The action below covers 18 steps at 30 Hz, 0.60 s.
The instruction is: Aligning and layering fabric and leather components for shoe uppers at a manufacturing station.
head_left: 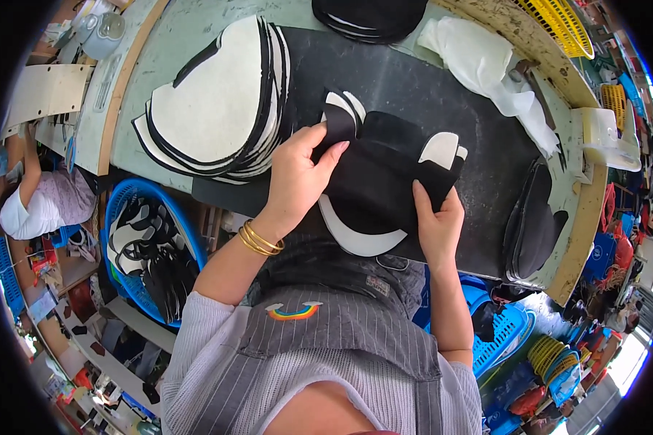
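Note:
A black fabric piece (377,167), shaped like a shoe upper, spans between my two hands over a dark mat (428,80). Its far ends fold over and show white backing. My left hand (297,170) is closed on the left end, thumb on top, fingers partly hidden beneath. On the right end, my right hand (440,225) pinches the cloth between thumb and fingers. A white curved strip (363,241) shows along the near side; whether it is attached, I cannot tell. Left of my left hand lies a stack of white-faced, black-edged pieces (210,109).
Black pieces are stacked at the right (533,225) and far edge (370,18). Crumpled white sheeting (471,61) lies at the back right. A wooden ledge (591,217) borders the table. Blue baskets stand below left (115,272) and right (500,337). Another person (47,203) is at far left.

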Each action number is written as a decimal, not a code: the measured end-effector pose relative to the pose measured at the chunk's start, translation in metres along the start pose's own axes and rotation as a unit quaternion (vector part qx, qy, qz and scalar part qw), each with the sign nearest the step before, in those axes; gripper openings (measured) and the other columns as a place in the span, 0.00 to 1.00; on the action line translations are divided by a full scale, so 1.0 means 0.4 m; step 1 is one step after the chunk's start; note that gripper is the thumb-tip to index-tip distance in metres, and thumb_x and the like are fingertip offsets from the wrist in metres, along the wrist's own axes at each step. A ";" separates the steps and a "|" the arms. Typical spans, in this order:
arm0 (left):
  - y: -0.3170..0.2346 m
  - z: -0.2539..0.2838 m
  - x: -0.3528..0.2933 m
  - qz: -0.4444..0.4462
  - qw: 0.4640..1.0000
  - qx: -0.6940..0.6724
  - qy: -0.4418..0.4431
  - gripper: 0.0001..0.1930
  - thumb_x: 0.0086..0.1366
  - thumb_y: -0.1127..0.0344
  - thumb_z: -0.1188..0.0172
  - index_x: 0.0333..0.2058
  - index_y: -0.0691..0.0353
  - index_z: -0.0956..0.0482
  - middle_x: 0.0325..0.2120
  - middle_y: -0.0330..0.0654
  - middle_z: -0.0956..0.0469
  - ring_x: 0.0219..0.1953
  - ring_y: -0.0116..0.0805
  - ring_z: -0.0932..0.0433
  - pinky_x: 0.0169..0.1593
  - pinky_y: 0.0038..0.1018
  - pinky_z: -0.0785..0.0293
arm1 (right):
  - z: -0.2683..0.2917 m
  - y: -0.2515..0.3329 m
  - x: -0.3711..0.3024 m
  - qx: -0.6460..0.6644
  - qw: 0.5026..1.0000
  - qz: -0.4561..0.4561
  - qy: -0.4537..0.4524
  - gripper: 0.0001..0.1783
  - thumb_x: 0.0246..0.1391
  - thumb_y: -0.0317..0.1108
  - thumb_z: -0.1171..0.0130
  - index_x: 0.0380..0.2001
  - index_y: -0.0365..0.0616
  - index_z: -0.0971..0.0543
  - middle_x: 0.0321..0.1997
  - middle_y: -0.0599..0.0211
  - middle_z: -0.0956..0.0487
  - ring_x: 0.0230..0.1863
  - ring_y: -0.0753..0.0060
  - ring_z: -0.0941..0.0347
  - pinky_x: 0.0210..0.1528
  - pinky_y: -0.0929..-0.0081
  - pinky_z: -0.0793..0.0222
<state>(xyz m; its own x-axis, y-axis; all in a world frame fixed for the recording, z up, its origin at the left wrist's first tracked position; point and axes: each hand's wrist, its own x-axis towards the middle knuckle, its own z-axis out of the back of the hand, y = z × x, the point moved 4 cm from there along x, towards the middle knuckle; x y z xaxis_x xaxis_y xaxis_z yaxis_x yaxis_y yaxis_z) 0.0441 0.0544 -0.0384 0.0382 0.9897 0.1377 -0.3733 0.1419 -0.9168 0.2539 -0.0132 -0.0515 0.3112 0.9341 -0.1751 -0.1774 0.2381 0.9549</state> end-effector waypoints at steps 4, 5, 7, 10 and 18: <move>0.034 -0.008 -0.009 -0.004 1.000 0.000 0.013 0.12 0.56 0.72 0.36 0.39 0.67 0.23 0.27 0.46 0.23 0.26 0.37 0.25 0.32 0.26 0.29 | -0.001 0.010 -0.002 -0.053 0.999 0.005 0.004 0.13 0.56 0.28 0.42 0.43 0.33 0.25 0.38 0.69 0.21 0.38 0.83 0.28 0.43 0.83 0.32; 0.036 -0.008 -0.009 -0.001 1.000 -0.003 0.009 0.12 0.56 0.72 0.36 0.39 0.67 0.23 0.26 0.47 0.23 0.26 0.37 0.24 0.33 0.26 0.29 | 0.000 0.005 0.003 -0.050 0.999 0.007 0.004 0.13 0.55 0.28 0.42 0.43 0.33 0.25 0.38 0.68 0.21 0.39 0.82 0.28 0.43 0.83 0.32; 0.025 -0.007 -0.011 -0.011 1.000 0.004 0.009 0.13 0.55 0.72 0.36 0.40 0.67 0.24 0.26 0.47 0.23 0.27 0.38 0.24 0.33 0.27 0.29 | 0.001 -0.005 -0.002 -0.048 0.999 0.005 0.005 0.13 0.55 0.28 0.42 0.44 0.34 0.25 0.38 0.68 0.21 0.39 0.82 0.28 0.43 0.83 0.32; 0.001 -0.003 -0.017 -0.029 0.996 0.087 0.005 0.17 0.54 0.72 0.35 0.43 0.64 0.25 0.29 0.45 0.24 0.29 0.40 0.23 0.33 0.28 0.28 | 0.003 -0.005 -0.001 -0.039 0.998 0.050 -0.016 0.13 0.54 0.30 0.41 0.41 0.34 0.25 0.31 0.60 0.19 0.33 0.79 0.25 0.36 0.78 0.30; -0.165 -0.033 -0.030 -0.333 0.889 0.283 0.136 0.22 0.52 0.63 0.35 0.48 0.55 0.23 0.47 0.31 0.25 0.41 0.36 0.31 0.46 0.29 0.33 | 0.019 0.005 0.016 -0.128 0.987 0.091 -0.016 0.13 0.50 0.33 0.39 0.30 0.35 0.29 0.17 0.60 0.27 0.15 0.79 0.34 0.18 0.75 0.39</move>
<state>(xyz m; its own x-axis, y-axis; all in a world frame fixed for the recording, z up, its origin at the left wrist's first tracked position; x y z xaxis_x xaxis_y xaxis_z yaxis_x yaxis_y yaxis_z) 0.0804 0.0334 0.0154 0.6197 0.6680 0.4119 -0.5882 0.7428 -0.3197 0.2625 -0.0089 -0.0490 0.2819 0.9594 0.0055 -0.4620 0.1307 0.8772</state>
